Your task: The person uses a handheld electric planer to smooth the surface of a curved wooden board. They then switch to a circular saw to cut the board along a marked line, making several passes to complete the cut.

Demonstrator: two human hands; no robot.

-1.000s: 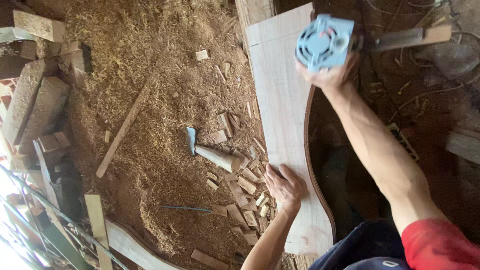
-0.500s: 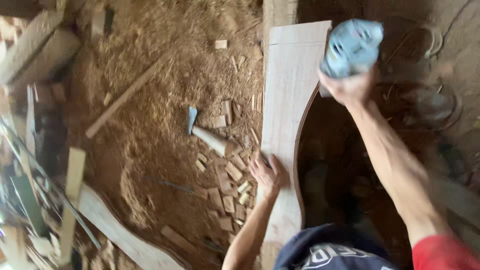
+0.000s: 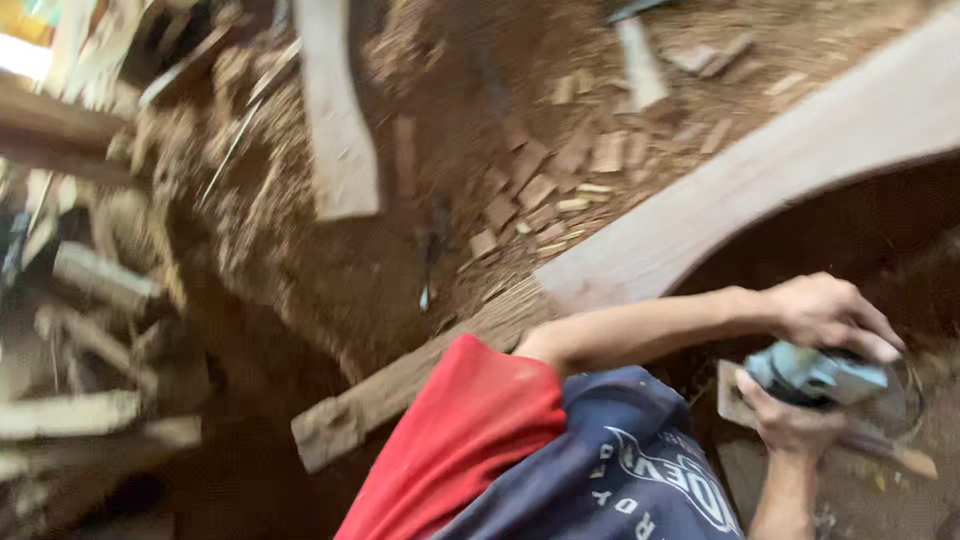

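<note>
I see my own upper body from above, blurred by the camera's motion. I wear a short-sleeved shirt in two colours: a dark navy-blue fabric body (image 3: 610,470) with a pale printed emblem and lettering across the chest, and a bright red fabric sleeve (image 3: 460,440) that ends above the elbow. The red cloth carries faint pale dust marks. Both forearms are bare below the sleeves, and my bare left hand (image 3: 790,420) and bare right hand (image 3: 825,310) wear no gloves, rings or watch.
</note>
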